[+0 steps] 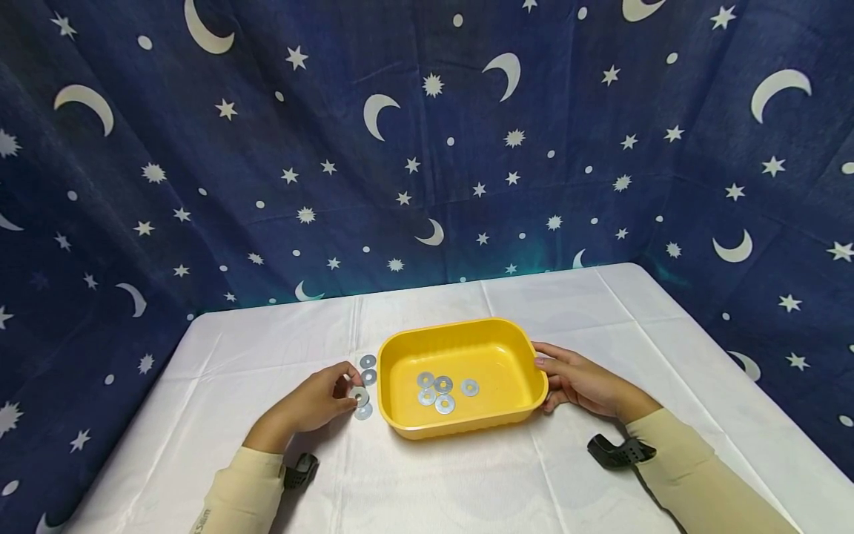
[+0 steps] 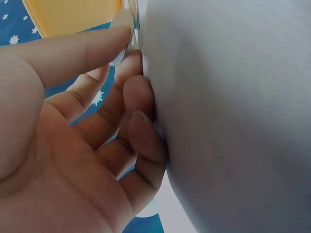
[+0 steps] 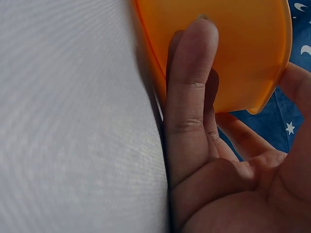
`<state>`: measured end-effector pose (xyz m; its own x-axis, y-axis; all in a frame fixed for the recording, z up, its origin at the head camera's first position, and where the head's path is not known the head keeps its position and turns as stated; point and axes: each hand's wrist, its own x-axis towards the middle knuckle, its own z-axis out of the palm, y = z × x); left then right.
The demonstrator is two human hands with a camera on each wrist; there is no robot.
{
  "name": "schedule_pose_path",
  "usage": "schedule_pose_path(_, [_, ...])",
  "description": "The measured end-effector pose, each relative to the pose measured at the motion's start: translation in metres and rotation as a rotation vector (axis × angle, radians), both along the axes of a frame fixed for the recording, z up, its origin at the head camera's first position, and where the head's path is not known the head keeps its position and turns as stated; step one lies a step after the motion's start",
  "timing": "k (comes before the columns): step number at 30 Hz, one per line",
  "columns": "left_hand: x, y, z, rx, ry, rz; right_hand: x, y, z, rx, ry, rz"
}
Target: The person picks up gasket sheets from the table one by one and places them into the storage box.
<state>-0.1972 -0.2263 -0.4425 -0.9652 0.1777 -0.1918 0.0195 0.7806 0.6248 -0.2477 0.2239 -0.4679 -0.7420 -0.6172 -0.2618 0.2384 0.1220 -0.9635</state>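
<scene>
Between the thumb and a finger of my left hand [image 1: 319, 397] a flat metal washer [image 1: 359, 396] is pinched, low over the table left of the yellow plastic tray [image 1: 460, 429]. In the left wrist view the washer [image 2: 127, 24] stands on edge at the thumb tip, other fingers curled near the cloth. Two more washers [image 1: 368, 377] lie just beyond that hand, and another washer [image 1: 363, 412] lies partly under the held one. Several washers [image 1: 445, 403] rest flat inside the tray. My right hand [image 1: 587, 382] holds the tray's right end, thumb at the rim, fingers against the outer wall [image 3: 243, 63].
A white cloth [image 1: 467, 482] with fold creases covers the table. Behind and at both sides hangs a dark blue curtain [image 1: 373, 222] with moons and stars. Black wrist bands [image 1: 620, 452] sit near the sleeve cuffs.
</scene>
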Motion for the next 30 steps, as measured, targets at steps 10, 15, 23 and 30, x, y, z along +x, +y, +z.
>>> schedule_pose_path(10, [-0.002, -0.001, 0.003, 0.022, 0.049, 0.001, 0.0, 0.001, 0.002, -0.006, 0.003, 0.002])
schedule_pose_path(15, [-0.003, -0.003, 0.005, 0.058, 0.079, 0.01, 0.0, 0.001, 0.003, -0.001, 0.008, 0.002])
schedule_pose_path(23, [-0.001, -0.004, 0.016, 0.08, 0.103, 0.034, -0.001, 0.0, 0.0, -0.007, 0.01, 0.005])
schedule_pose_path(30, [-0.003, 0.001, 0.04, 0.085, 0.182, -0.006, -0.002, 0.0, -0.003, 0.004, 0.006, -0.003])
